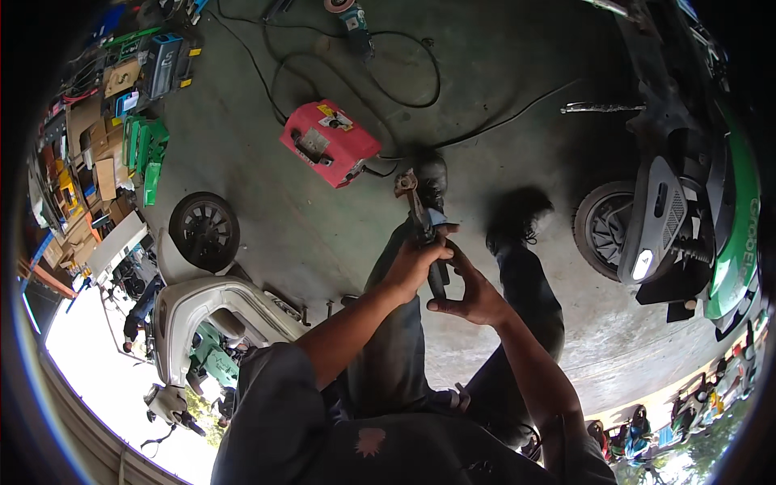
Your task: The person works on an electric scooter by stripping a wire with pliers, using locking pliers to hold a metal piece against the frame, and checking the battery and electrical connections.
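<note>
Over my left leg, my left hand (pixel 414 265) is closed round the middle of a long dark metal part (pixel 417 212). Its far end is a rusty, ring-like piece, and a pale blue-grey bit shows beside the shaft; its exact kind is unclear. My right hand (pixel 478 299) curves round the near end from the right. The thumb touches the tip of that end, while the fingers are up by my left hand. Both hands hide much of the middle of the part.
A red box-shaped machine (pixel 330 144) with cables lies ahead on the floor, beyond it an angle grinder (pixel 352 26). A loose wheel (pixel 204 231) and pale body panel (pixel 230 303) are at left. A green-and-grey scooter (pixel 687 218) stands right. Boxes and parts crowd the far left.
</note>
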Demonstrator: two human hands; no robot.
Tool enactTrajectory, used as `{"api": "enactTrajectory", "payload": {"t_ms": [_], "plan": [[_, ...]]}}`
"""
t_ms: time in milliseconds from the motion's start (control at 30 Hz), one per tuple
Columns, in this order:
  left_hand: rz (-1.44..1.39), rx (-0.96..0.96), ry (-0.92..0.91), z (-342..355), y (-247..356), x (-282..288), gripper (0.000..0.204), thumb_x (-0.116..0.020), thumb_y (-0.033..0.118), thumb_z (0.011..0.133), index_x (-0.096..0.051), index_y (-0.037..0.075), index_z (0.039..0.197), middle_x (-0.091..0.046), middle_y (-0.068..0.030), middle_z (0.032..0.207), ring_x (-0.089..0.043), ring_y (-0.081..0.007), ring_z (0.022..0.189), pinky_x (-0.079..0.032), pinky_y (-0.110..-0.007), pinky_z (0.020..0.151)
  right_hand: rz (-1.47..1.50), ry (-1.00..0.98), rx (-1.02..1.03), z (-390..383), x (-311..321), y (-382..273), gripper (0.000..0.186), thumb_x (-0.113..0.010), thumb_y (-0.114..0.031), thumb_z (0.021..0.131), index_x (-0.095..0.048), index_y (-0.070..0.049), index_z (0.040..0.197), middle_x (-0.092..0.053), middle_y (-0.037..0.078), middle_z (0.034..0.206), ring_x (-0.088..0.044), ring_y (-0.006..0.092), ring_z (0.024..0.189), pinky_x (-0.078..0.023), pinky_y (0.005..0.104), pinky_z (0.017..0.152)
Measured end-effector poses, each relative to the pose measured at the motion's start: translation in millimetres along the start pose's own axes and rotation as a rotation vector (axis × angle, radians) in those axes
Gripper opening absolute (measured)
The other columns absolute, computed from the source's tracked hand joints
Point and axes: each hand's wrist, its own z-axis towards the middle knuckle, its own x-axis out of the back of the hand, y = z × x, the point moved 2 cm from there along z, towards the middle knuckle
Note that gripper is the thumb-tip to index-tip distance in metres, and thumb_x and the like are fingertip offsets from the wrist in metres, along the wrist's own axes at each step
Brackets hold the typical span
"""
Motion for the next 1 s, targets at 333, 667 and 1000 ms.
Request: {"api": "enactTrajectory", "payload": {"t_ms": [333, 667, 1000], "plan": [[0.742, -0.601, -0.037, 232, 22, 47, 0.067, -0.075, 0.038, 0.08, -0.049, -0.002, 0.127, -0.064, -0.0121, 0.106, -0.061, -0.019, 0.102, -0.047, -0.032, 0.092, -0.227, 0.354, 0.421, 240, 127, 97, 0.043, -0.069, -0.006, 0.069, -0.05, -0.002, 0.108, -0.061, 0.015, 0.099, -0.061, 0.032, 0.09, -0.048, 0.039, 0.077], [1.1, -0.761, 1.647, 226, 93, 381, 0.056, -0.077, 0.044, 0.07, -0.059, 0.006, 0.107, -0.066, -0.0188, 0.097, -0.062, -0.0324, 0.101, -0.047, -0.044, 0.086, -0.964, 0.727, -0.215, 348, 236, 134, 0.056, -0.066, -0.027, 0.07, -0.048, -0.002, 0.116, -0.061, 0.025, 0.11, -0.057, 0.0442, 0.105, -0.048, 0.0507, 0.085], [0.897, -0.757, 1.288, 226, 72, 380, 0.043, -0.072, 0.04, 0.077, -0.055, 0.006, 0.096, -0.067, -0.0196, 0.083, -0.065, -0.0408, 0.085, -0.05, -0.048, 0.074, -0.814, 0.99, -0.143, 305, 203, 179, 0.052, -0.065, -0.026, 0.066, -0.053, -0.001, 0.11, -0.062, 0.023, 0.103, -0.059, 0.0438, 0.096, -0.046, 0.0489, 0.082]]}}
